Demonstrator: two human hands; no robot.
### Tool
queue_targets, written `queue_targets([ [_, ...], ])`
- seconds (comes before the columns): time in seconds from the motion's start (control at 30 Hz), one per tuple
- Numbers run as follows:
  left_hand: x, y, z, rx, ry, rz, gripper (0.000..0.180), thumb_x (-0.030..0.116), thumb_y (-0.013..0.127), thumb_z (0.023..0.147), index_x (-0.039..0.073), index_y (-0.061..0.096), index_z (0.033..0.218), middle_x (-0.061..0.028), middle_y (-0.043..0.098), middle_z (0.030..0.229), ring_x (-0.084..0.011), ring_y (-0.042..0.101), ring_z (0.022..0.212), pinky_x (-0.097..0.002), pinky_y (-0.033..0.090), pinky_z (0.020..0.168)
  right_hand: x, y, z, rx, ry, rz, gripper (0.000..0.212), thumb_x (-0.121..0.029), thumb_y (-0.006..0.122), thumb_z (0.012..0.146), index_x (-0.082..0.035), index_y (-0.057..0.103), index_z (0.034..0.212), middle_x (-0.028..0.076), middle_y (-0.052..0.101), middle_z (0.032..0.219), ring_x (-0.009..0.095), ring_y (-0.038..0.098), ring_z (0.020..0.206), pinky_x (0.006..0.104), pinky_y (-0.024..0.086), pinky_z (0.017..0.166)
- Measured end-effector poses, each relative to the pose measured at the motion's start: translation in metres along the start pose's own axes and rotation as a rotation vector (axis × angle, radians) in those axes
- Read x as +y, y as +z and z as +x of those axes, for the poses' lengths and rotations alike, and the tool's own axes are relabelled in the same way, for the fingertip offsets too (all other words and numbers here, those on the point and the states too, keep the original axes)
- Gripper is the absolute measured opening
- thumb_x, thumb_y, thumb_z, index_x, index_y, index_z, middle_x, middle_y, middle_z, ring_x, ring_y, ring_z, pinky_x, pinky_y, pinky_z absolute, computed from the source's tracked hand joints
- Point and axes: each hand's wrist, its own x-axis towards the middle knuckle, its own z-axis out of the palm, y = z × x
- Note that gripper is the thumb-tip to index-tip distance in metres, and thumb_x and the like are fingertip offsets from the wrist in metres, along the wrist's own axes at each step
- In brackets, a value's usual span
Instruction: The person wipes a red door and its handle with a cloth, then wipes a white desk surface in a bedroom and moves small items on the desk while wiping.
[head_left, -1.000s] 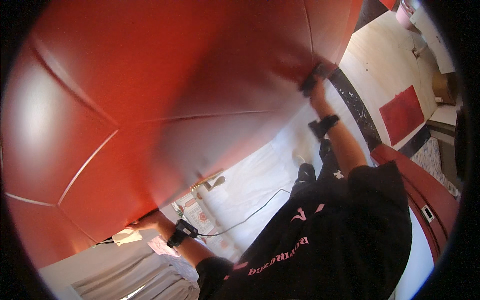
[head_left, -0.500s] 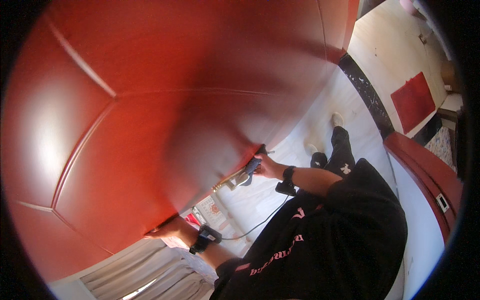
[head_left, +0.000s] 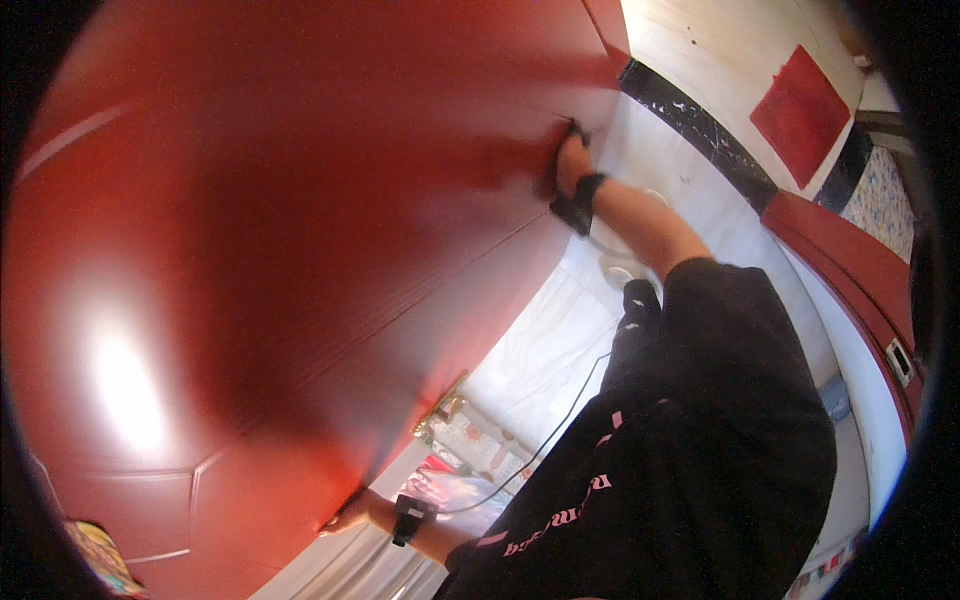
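Note:
A large red door [head_left: 330, 250] with raised moulding fills the left and middle of the view. At its lower edge my left hand [head_left: 350, 513] is gripping the door, some fingers hidden behind the edge. Higher up and farther right, my right hand [head_left: 574, 160] presses against the door's face, blurred by motion. A dark cloth [head_left: 556, 178] appears bunched under that hand, with its full shape hidden. Below the middle of the door edge is a brass door handle [head_left: 440, 405]. Each wrist wears a black strapped device.
A black cable [head_left: 575, 410] runs from my left wrist across my dark shirt. Pale marble floor [head_left: 540, 350] lies beyond the door edge, with a dark stone threshold [head_left: 700, 130] and a red mat [head_left: 803, 118]. To the right stands a red door frame [head_left: 850, 270]; a pale curtain [head_left: 345, 575] hangs at the bottom.
My right hand has moved from beside the handle up and away across the door's face. The door and my view have shifted; my left hand stays at the door edge.

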Motion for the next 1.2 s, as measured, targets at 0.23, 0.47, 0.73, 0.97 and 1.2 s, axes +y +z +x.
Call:
queue_targets([
  [0.23, 0.035, 0.081, -0.058, 0.183, -0.02, -0.002, 0.071, 0.062, 0.048, 0.08, 0.019, 0.045, 0.136, -0.0076, 0.041, 0.144, -0.0369, 0.035, 0.131, -0.0634, 0.024, 0.105, -0.167, -0.029, 0.126, 0.226, -0.658, -0.388, 0.069, -0.048, 0.045, 0.087, 0.014, 0.056, 0.116, 0.029, 0.062, 0.112, 0.043, 0.06, 0.1, 0.0436, 0.045, 0.087],
  [0.47, 0.023, 0.029, -0.019, 0.129, -0.045, -0.009, 0.078, 0.064, 0.048, 0.079, 0.014, 0.043, 0.138, -0.008, 0.039, 0.145, -0.0387, 0.033, 0.132, -0.0636, 0.026, 0.105, -0.129, -0.052, 0.136, 0.358, -0.686, -0.246, 0.05, -0.038, 0.051, 0.088, 0.004, 0.063, 0.11, 0.019, 0.067, 0.097, 0.031, 0.062, 0.087, 0.0417, 0.047, 0.08],
  [0.73, 0.017, 0.051, -0.029, 0.01, 0.071, 0.033, 0.085, 0.068, 0.049, 0.077, 0.008, 0.044, 0.137, -0.0148, 0.04, 0.144, -0.0387, 0.034, 0.132, -0.0565, 0.029, 0.107, 0.155, -0.138, 0.057, 0.248, -0.188, -0.352, 0.046, -0.037, 0.042, 0.094, 0.004, 0.063, 0.092, 0.022, 0.063, 0.08, 0.032, 0.058, 0.07, 0.0475, 0.043, 0.067],
  [0.97, 0.011, 0.051, -0.034, -0.031, 0.135, 0.053, 0.077, 0.064, 0.043, 0.085, 0.008, 0.042, 0.138, -0.016, 0.042, 0.141, -0.0401, 0.04, 0.128, -0.0595, 0.036, 0.104, 0.314, -0.11, -0.17, -0.16, 0.529, -0.413, 0.048, -0.04, 0.054, 0.087, -0.003, 0.054, 0.117, 0.018, 0.059, 0.106, 0.033, 0.059, 0.095, 0.0433, 0.052, 0.075],
  [1.2, 0.004, 0.041, -0.031, -0.067, 0.073, -0.041, 0.069, 0.061, 0.046, 0.086, 0.01, 0.048, 0.132, -0.0142, 0.046, 0.138, -0.036, 0.045, 0.126, -0.0541, 0.04, 0.103, 0.314, -0.072, -0.257, -0.449, 0.862, -0.168, 0.059, -0.031, 0.049, 0.092, 0.0, 0.03, 0.138, 0.03, 0.042, 0.132, 0.043, 0.047, 0.121, 0.0502, 0.042, 0.102],
])
